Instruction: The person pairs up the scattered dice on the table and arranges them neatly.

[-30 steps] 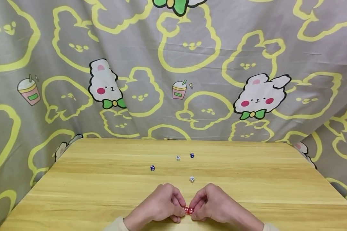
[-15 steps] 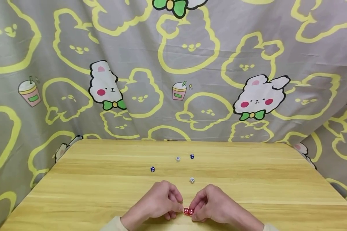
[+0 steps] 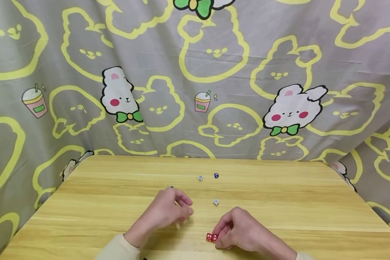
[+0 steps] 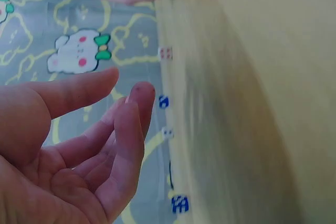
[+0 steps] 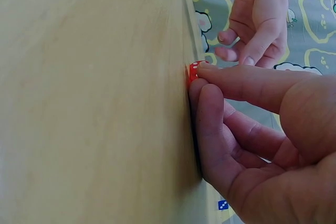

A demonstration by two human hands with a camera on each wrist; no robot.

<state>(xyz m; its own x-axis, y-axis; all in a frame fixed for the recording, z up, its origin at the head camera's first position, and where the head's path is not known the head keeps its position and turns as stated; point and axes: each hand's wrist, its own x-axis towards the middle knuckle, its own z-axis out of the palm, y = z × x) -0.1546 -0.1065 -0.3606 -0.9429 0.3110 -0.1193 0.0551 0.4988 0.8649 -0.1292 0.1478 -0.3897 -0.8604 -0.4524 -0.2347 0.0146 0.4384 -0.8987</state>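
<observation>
Two red dice sit side by side on the wooden table near its front: the left red die and the right red die. My right hand pinches the right one between thumb and fingers; in the right wrist view red shows at those fingertips. Up and to the left of the red pair, my left hand hovers over the table, its fingers loosely bent and holding nothing. Closest to it is a blue die, mostly hidden behind the hand in the head view.
A white die lies beyond the right hand. Farther back are another white die and a second blue die. A grey patterned curtain hangs behind the table and along its sides.
My left hand has let go of the left red die and moved away, leftward and farther back, now covering most of one blue die. The right hand stays at the red dice.
</observation>
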